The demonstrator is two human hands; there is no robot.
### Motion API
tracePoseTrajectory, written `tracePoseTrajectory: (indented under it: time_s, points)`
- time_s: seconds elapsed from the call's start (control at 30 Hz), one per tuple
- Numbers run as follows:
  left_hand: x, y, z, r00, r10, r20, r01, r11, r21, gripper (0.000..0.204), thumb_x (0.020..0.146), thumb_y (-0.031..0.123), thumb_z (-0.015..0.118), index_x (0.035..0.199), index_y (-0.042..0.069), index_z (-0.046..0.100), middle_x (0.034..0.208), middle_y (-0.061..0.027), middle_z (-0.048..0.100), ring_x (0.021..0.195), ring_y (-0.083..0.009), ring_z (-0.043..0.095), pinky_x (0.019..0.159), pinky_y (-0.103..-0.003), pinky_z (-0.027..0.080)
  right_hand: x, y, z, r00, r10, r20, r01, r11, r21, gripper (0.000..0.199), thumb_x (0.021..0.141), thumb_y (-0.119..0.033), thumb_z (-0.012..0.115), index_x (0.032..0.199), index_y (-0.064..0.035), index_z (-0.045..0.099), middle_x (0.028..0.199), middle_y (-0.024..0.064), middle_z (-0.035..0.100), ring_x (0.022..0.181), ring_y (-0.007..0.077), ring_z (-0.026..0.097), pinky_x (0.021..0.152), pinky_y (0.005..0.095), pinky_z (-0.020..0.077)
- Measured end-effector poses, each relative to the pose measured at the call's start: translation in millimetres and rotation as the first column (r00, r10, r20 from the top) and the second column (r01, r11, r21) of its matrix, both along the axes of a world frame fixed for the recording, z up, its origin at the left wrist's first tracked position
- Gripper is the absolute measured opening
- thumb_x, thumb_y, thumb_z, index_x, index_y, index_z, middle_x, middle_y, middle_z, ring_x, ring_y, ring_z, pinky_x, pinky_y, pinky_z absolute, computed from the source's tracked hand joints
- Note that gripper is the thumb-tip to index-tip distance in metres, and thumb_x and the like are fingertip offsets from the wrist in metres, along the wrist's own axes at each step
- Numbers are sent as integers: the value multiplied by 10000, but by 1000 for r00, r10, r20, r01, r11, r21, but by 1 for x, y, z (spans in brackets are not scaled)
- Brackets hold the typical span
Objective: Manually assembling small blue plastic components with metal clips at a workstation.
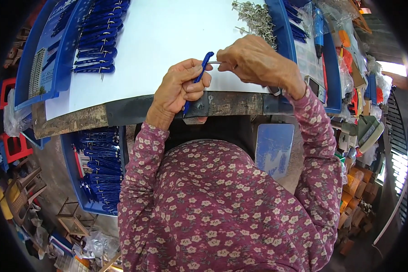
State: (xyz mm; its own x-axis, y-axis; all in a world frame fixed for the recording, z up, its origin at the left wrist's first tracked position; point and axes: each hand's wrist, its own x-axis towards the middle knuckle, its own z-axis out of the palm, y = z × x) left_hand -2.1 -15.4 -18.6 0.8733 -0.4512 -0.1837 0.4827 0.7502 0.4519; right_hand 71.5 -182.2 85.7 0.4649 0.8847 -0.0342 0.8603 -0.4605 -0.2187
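Above the front edge of the table, my left hand [177, 87] is closed round a slim blue plastic piece [198, 78], which stands tilted with its hooked top end up and to the right. My right hand [254, 61] is closed, pinching a thin silvery metal piece [214, 62] that reaches across to the blue piece's upper part. My fingers cover most of the metal piece, so how it joins the blue one cannot be made out. On the left of the white work surface [167, 34] lies a row of similar blue pieces [99, 45] with metal parts across them.
A heap of small metal pins [256, 20] lies at the far right, against a blue tray [283, 41]. Another blue tray [63, 68] stands left. Below the table, a blue bin [79, 181] holds many blue pieces. A blue stool [274, 149] is beneath on the right.
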Motion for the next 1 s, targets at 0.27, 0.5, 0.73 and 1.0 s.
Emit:
tracePoseTrajectory:
  time_s: [0.27, 0.5, 0.73, 1.0]
  points:
    - [1, 7, -1, 994, -112, -8, 110, 983, -147, 198, 904, 78, 421, 975, -100, 470, 711, -117, 505, 413, -5, 299, 319, -125, 243, 26, 11, 18, 965, 86, -249, -140, 968, -208, 159, 751, -141, 645, 665, -12, 611, 522, 86, 563, 495, 214, 554, 518, 332, 409]
    - [2, 7, -2, 985, -173, -21, 165, 965, -202, 225, 920, 99, 396, 982, -106, 466, 696, -96, 481, 400, 7, 279, 311, -116, 238, 39, 10, 16, 934, 132, -332, -219, 945, -242, 210, 787, -204, 614, 714, -8, 600, 491, 71, 514, 429, 176, 474, 469, 322, 345]
    - [2, 6, -2, 986, -164, -35, 154, 968, -198, 226, 922, 106, 398, 976, -101, 469, 696, -95, 489, 397, 11, 279, 309, -115, 238, 42, 13, 14, 922, 95, -375, -179, 964, -196, 123, 755, -150, 638, 753, -29, 657, 604, 86, 616, 545, 204, 590, 552, 305, 449]
    - [3, 2, 2, 990, -141, -12, 140, 988, -67, 170, 891, 110, 470, 933, -53, 493, 716, -135, 552, 422, -23, 310, 335, -139, 249, 17, 7, 17, 978, 208, -14, -205, 947, -249, 69, 726, -46, 603, 769, -37, 656, 635, 110, 627, 622, 233, 634, 552, 311, 473]
